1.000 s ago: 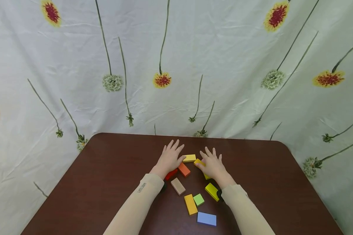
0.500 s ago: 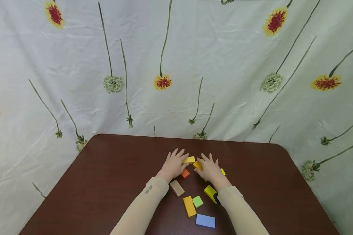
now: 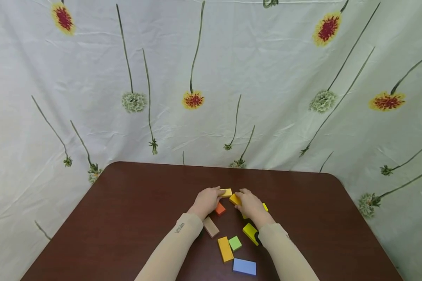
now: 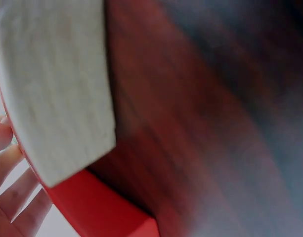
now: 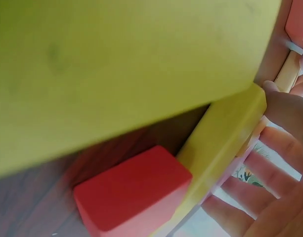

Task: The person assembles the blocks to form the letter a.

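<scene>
In the head view my left hand [image 3: 206, 201] lies beside a pale yellow block [image 3: 226, 192], its fingertips at the block's left end. An orange-red block [image 3: 220, 209] shows just under its thumb. My right hand [image 3: 250, 205] touches an orange-yellow block [image 3: 235, 199] with fingers bent over the right side. A bright yellow block [image 3: 265, 207] peeks out past that hand. In the right wrist view the thumb meets the end of a yellow block [image 5: 220, 133], near a red block [image 5: 134, 192]. The left wrist view has fingers behind a red block [image 4: 104, 202].
Nearer the front of the brown table [image 3: 144, 207] lie a beige block [image 3: 211, 227], an orange block [image 3: 225, 249], a small green block [image 3: 235, 243], a yellow-green block [image 3: 250, 233] and a blue block [image 3: 244, 267]. A flowered cloth [image 3: 267, 70] hangs behind.
Both hands have drawn back slightly toward the person and their spread fingers have bent down onto the blocks. A bright yellow block now shows right of the right hand. The front blocks lie unmoved.
</scene>
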`<state>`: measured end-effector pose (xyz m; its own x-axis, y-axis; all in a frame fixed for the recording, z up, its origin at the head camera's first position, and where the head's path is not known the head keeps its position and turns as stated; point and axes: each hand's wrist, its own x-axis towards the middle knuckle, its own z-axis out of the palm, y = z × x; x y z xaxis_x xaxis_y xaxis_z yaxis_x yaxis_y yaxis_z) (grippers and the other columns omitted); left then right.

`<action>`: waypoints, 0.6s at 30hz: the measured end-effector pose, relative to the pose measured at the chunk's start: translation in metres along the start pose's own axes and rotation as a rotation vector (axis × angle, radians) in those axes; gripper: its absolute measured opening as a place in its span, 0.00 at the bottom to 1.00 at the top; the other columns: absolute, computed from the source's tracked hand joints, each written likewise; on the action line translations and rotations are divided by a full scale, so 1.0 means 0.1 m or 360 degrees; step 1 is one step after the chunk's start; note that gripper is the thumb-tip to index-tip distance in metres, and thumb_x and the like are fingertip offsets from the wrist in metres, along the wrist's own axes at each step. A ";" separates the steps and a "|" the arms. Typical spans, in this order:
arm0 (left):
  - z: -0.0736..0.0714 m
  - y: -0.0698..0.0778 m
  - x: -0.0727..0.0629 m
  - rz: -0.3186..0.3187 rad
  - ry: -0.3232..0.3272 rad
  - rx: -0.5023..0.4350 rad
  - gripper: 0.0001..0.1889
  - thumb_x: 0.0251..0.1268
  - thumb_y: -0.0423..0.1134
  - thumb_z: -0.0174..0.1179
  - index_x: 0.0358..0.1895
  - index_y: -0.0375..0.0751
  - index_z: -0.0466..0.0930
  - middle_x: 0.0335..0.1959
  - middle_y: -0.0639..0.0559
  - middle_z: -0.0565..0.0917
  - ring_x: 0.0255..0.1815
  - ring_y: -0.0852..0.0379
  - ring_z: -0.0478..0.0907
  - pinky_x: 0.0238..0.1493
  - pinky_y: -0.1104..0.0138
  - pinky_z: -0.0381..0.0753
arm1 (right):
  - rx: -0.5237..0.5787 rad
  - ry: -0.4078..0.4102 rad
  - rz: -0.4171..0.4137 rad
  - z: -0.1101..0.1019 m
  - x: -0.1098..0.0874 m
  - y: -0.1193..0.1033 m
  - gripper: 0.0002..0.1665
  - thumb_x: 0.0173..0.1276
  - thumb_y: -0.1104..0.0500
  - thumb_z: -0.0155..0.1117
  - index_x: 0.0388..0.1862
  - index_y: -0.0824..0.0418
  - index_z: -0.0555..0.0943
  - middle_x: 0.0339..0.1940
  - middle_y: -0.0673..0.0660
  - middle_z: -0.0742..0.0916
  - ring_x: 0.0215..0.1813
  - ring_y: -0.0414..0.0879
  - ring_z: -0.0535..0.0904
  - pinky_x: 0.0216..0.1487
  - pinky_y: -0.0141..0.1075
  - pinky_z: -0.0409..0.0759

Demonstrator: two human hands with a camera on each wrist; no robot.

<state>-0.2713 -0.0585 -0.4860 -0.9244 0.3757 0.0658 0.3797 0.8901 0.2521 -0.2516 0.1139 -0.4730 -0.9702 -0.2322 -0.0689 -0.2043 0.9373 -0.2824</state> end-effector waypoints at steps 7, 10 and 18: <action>-0.01 0.01 0.02 -0.0037 0.0040 0.0003 0.17 0.70 0.34 0.58 0.58 0.50 0.84 0.61 0.47 0.82 0.59 0.46 0.81 0.55 0.55 0.82 | -0.0013 0.0040 0.0036 -0.02 -0.01 0.03 0.25 0.66 0.54 0.70 0.58 0.65 0.80 0.59 0.62 0.79 0.54 0.55 0.81 0.56 0.47 0.81; -0.01 0.02 0.03 -0.0056 0.0039 0.0000 0.17 0.70 0.33 0.58 0.58 0.51 0.84 0.60 0.47 0.82 0.58 0.46 0.81 0.55 0.54 0.82 | -0.0009 0.0043 0.0066 -0.05 -0.01 0.04 0.24 0.65 0.53 0.70 0.56 0.65 0.80 0.57 0.61 0.80 0.50 0.54 0.81 0.54 0.46 0.82; 0.00 0.01 0.04 -0.0056 0.0071 -0.0003 0.16 0.70 0.33 0.58 0.57 0.51 0.85 0.56 0.47 0.84 0.53 0.48 0.84 0.51 0.56 0.84 | -0.0018 0.0048 0.0100 -0.05 0.03 0.07 0.25 0.66 0.52 0.69 0.56 0.65 0.80 0.55 0.62 0.80 0.51 0.56 0.80 0.54 0.48 0.82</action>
<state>-0.2748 -0.0559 -0.4858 -0.9378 0.3324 0.1000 0.3471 0.9020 0.2568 -0.2571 0.1215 -0.4705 -0.9847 -0.1648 -0.0571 -0.1439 0.9527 -0.2678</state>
